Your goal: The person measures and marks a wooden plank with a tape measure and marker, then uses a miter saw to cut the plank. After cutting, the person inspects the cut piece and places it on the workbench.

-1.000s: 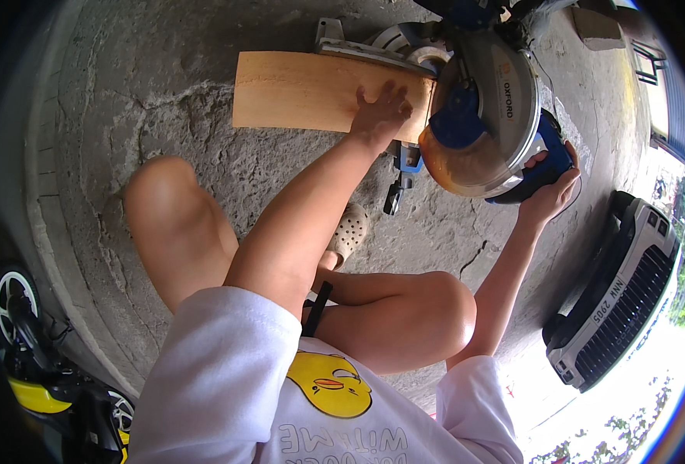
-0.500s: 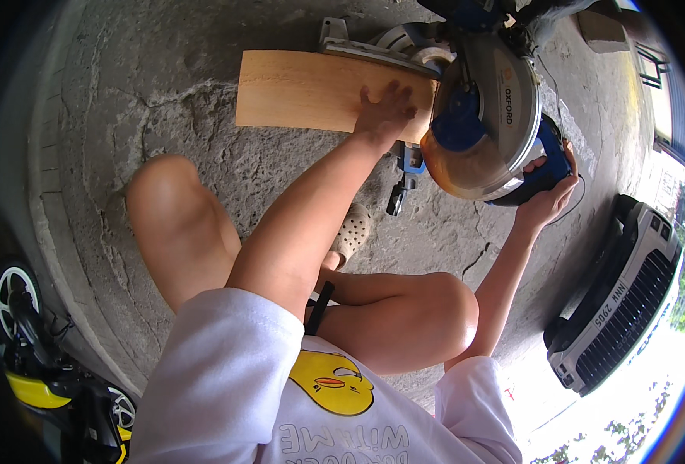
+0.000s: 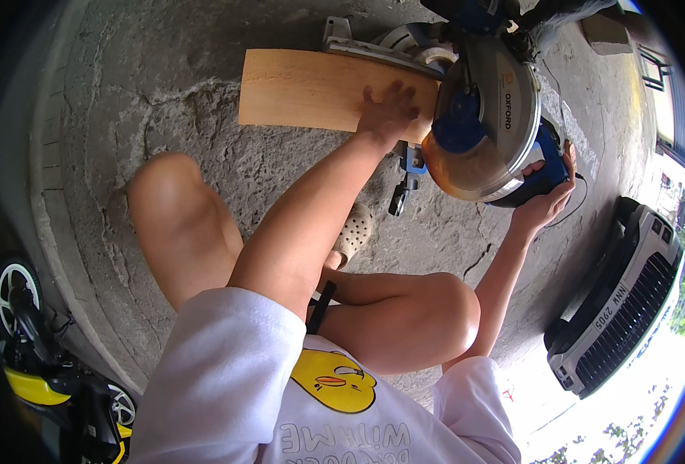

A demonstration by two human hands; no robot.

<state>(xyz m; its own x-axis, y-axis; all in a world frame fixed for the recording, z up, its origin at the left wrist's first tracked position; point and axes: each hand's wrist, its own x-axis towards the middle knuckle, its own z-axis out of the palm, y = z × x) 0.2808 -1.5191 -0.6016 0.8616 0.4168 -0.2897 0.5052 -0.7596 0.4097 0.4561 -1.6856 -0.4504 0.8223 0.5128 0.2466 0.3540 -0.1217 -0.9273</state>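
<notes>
A silver and blue miter saw (image 3: 485,127) sits on the concrete floor, its blade guard lowered beside the right end of a flat wooden board (image 3: 300,85). The board lies along the saw's metal fence (image 3: 369,52). My left hand (image 3: 389,112) rests on the board near that end, palm down with fingers spread. My right hand (image 3: 547,193) is wrapped round the saw's blue and black handle (image 3: 551,158), fingers through the grip. Below the board a blue and black bracket (image 3: 412,162) sticks out toward me. The blade's edge is hidden by the guard.
I sit on cracked concrete (image 3: 141,116), legs bent, a beige clog (image 3: 355,232) under my left forearm. A black and yellow wheeled vehicle (image 3: 37,387) stands at lower left, a parked vehicle's front (image 3: 613,298) at right. A power cord (image 3: 578,209) runs down past the saw's handle.
The whole view has drifted very slightly, the board and saw appearing a little further right. Both hands keep their places on the board and handle.
</notes>
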